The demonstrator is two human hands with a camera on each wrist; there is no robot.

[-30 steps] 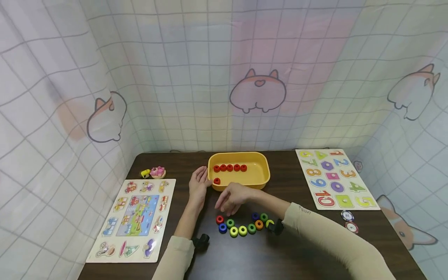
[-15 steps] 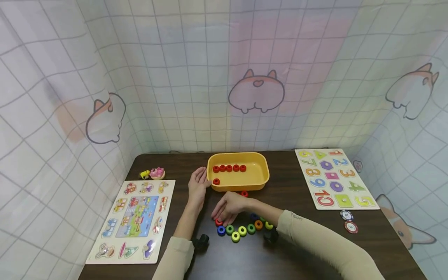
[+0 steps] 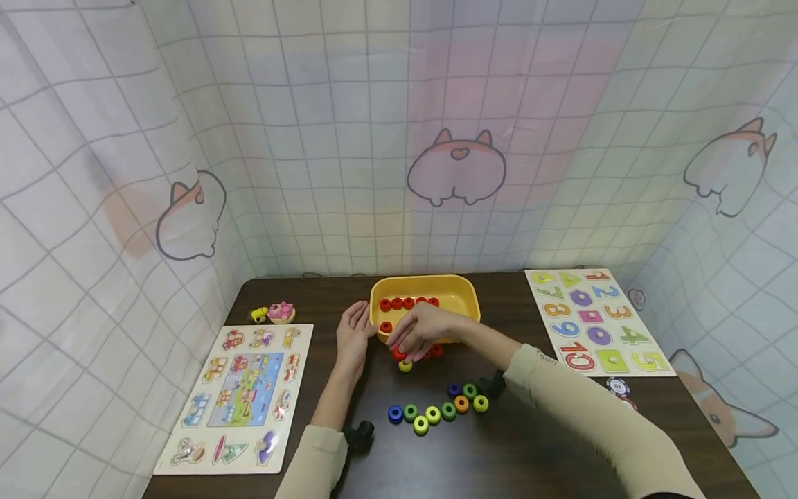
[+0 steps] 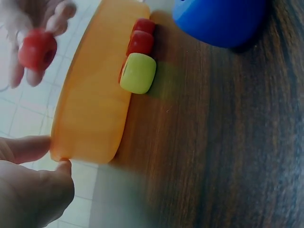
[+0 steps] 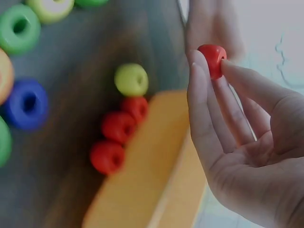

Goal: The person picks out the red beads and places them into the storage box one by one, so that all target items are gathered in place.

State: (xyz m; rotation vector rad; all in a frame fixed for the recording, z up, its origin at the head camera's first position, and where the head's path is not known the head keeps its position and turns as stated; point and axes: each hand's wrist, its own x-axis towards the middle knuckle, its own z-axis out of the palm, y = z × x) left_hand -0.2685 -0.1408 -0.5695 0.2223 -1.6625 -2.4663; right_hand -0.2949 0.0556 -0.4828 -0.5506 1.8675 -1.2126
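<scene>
My right hand (image 3: 421, 328) pinches a red bead (image 5: 213, 61) between thumb and fingertips, above the near side of a yellow tray (image 3: 461, 305). In the right wrist view its fingers (image 5: 202, 99) are extended along the bead. My left hand (image 3: 352, 339) rests at the tray's left end, fingers fairly straight, the thumb touching the near corner at the rim. Several red beads (image 3: 397, 303) stand in a row inside the tray, with another red bead (image 3: 386, 326) nearer its front left. Against the tray's front wall are several red beads (image 5: 107, 156) and a lime bead (image 4: 138, 73).
Loose beads lie closer to me, including a blue bead (image 3: 395, 414), an orange bead (image 3: 461, 404) and several green and lime ones. A picture puzzle board (image 3: 237, 398) is at left, a number board (image 3: 598, 319) at right. Small toys (image 3: 274, 312) and poker chips (image 3: 618, 386) lie nearby.
My right hand has reached down to the loose beads, picked up a red bead and moved back up to the tray. A lime bead now sits by the tray's front. My left hand stays put.
</scene>
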